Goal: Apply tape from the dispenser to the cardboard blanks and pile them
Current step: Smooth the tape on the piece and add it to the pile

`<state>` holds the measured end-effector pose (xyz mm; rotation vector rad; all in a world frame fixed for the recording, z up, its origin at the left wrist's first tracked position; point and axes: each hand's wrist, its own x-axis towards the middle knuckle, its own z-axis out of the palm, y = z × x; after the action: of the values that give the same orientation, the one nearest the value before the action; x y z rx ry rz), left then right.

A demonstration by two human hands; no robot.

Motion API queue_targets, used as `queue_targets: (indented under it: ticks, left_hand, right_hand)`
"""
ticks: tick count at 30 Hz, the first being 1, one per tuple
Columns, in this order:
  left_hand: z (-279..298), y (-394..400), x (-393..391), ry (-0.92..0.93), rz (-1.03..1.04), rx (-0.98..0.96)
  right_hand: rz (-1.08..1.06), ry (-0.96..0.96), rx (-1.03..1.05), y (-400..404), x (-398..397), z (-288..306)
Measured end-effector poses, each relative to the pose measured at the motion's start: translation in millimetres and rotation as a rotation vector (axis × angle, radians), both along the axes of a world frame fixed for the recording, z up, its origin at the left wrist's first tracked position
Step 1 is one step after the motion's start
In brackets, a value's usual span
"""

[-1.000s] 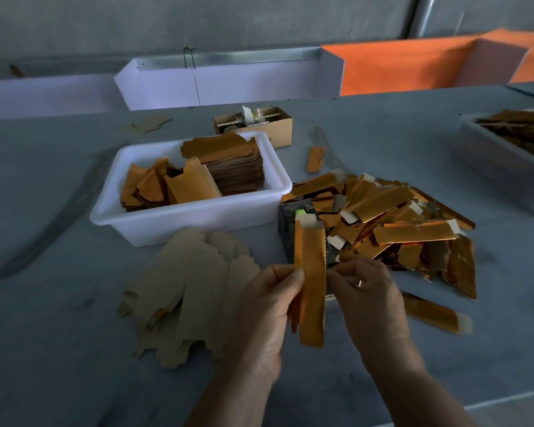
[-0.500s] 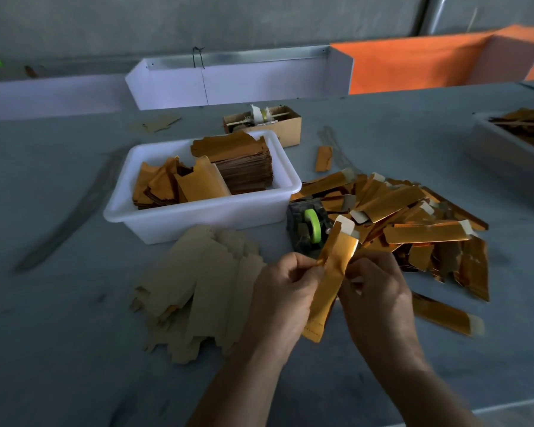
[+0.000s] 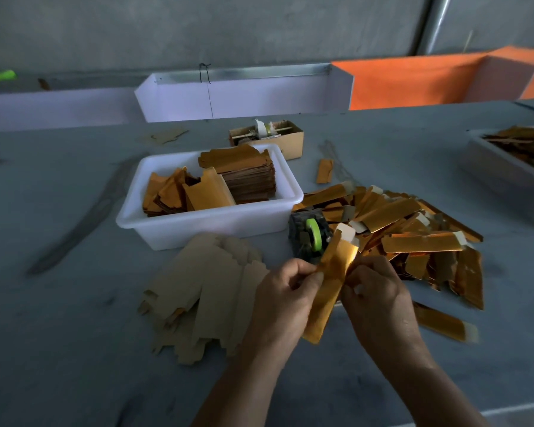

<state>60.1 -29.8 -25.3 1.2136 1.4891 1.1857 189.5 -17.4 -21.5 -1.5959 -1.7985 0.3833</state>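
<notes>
Since the earlier frame, blank point(image 3: 327, 288) has tilted, top toward one o'clock. Left hand point(image 3: 285, 300) and right hand point(image 3: 378, 298) pinch its edges, fingers curled, just before the dispenser point(image 3: 310, 238).

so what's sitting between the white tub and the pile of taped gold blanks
In the head view, the dark tape dispenser with its green roll stands between the white tub and the pile of taped gold blanks.

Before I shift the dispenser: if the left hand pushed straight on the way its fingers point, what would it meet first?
The gold blank it pinches, then the right hand right behind; the left hand points at them, not the dispenser.
</notes>
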Motion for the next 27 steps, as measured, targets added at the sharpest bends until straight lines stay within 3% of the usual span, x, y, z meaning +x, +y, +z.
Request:
queue_targets:
  ticks: [3, 8, 14, 16, 19, 21, 24, 27]
  left_hand:
    - [-4.2, -5.1, 2.6, -0.066, 0.002, 0.034]
    - [-5.4, -1.1, 3.6, 0.082, -0.001, 0.039]
    - [-4.1, 1.4, 6.2, 0.192, 0.009, 0.082]
    - [-5.1, -3.4, 4.7, 0.002, 0.004, 0.059]
    - [-6.5, -8.5, -2.3, -0.638, 0.032, -0.037]
    - [-8.9, -9.2, -12.2, -0.902, 0.101, -0.054]
    - [-10.0, -11.1, -22.3, -1.0, 0.098, -0.023]
    - [-10.4, -15.1, -25.7, -0.93, -0.022, 0.039]
  right_hand:
    - [0.033, 0.115, -0.066, -1.9, 6.6, -1.7]
    - [0.022, 0.4, -0.16, -7.8, 16.1, -6.0]
    - [0.036, 0.523, -0.142, -16.7, 20.9, -1.3]
    - [0.011, 0.525, -0.207, -16.3, 19.7, -3.4]
    - [-0.002, 0.598, -0.231, -15.7, 14.9, -5.1]
    - [-0.011, 0.64, -0.23, -15.1, 11.6, -5.2]
    - [-0.017, 0.684, -0.231, -11.6, 5.6, -3.8]
    - [-0.022, 0.67, -0.197, -11.0, -0.3, -3.8]
